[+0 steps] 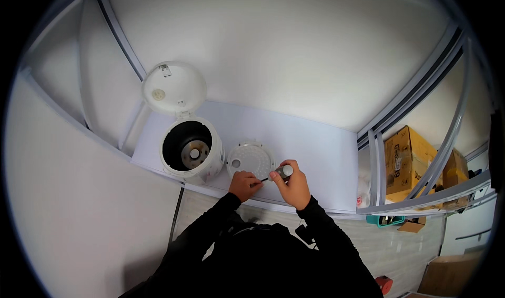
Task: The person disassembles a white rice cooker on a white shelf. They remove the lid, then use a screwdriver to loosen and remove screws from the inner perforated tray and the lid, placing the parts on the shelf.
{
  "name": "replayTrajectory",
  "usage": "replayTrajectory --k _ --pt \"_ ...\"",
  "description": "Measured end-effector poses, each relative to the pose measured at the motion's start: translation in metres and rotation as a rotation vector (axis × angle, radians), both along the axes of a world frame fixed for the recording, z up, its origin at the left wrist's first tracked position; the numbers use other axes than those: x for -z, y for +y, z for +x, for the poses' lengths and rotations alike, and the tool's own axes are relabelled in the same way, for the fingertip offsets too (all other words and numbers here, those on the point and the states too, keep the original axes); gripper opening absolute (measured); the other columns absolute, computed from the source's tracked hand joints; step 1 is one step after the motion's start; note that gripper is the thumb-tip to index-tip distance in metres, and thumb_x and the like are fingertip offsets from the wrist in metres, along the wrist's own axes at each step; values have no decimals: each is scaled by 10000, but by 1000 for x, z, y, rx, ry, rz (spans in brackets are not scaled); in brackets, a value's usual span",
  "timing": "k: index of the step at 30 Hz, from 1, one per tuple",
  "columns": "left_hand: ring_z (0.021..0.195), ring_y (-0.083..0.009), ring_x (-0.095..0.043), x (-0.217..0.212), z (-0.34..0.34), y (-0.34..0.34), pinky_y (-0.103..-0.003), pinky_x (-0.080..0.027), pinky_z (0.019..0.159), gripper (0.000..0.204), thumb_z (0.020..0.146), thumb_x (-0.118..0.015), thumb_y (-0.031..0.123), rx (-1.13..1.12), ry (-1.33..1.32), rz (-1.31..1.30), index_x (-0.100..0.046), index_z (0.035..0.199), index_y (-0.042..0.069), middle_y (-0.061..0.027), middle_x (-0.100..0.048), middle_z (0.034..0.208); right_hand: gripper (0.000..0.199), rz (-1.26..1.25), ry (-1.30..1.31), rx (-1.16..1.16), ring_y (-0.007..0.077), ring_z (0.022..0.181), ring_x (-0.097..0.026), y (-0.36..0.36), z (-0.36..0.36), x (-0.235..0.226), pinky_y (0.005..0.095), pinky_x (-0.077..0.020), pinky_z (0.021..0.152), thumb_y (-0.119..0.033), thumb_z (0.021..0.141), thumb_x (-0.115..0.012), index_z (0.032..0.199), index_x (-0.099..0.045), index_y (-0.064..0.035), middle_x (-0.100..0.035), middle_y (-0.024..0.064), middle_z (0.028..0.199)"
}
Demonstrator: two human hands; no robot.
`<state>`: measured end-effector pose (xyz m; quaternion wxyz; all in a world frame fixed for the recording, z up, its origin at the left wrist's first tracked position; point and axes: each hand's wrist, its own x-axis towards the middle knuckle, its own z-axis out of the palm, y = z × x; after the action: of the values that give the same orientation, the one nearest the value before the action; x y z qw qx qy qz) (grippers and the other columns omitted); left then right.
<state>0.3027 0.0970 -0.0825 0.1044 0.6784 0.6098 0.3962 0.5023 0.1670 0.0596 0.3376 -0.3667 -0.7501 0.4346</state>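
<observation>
My right hand (293, 186) is wrapped round a screwdriver (284, 172) with a thick grey handle. Its thin dark shaft points left, toward the fingers of my left hand (244, 186). That left hand is closed at the shaft's tip, over the near edge of a round, pale inner lid plate (253, 158); what its fingers pinch is too small to make out. The plate lies flat on the white table, with a round grey spot on its left side. Just left of it stands a white rice cooker (214, 164), its hinged lid (176, 90) raised and its dark interior showing a metal heating plate (195, 153).
The white tabletop (315, 156) stretches right, bounded by a pale back wall and grey frame posts (374, 166). Beyond the posts sit cardboard boxes (402, 161). On the floor to the right are a teal bin (386, 221) and a red object (384, 284).
</observation>
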Motion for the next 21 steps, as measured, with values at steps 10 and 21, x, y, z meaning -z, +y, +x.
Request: replayTrajectory --k 10,21 --pt "800 -243 -649 2 -4 -1 -428 -445 725 80 768 -815 210 51 -14 -28 -812 831 160 7 -712 826 407 7 -13 38 260 678 -683 -3 4 4 362 -536 636 -309 951 -764 1122 -555 -4 -684 144 777" --pt "790 -242 -644 -2 -4 -4 -431 -437 713 92 785 -815 217 57 38 22 -819 851 153 1 -713 825 405 64 -13 40 290 671 -690 0 2 6 374 -539 628 -312 947 -767 1124 -559 -13 -683 154 777"
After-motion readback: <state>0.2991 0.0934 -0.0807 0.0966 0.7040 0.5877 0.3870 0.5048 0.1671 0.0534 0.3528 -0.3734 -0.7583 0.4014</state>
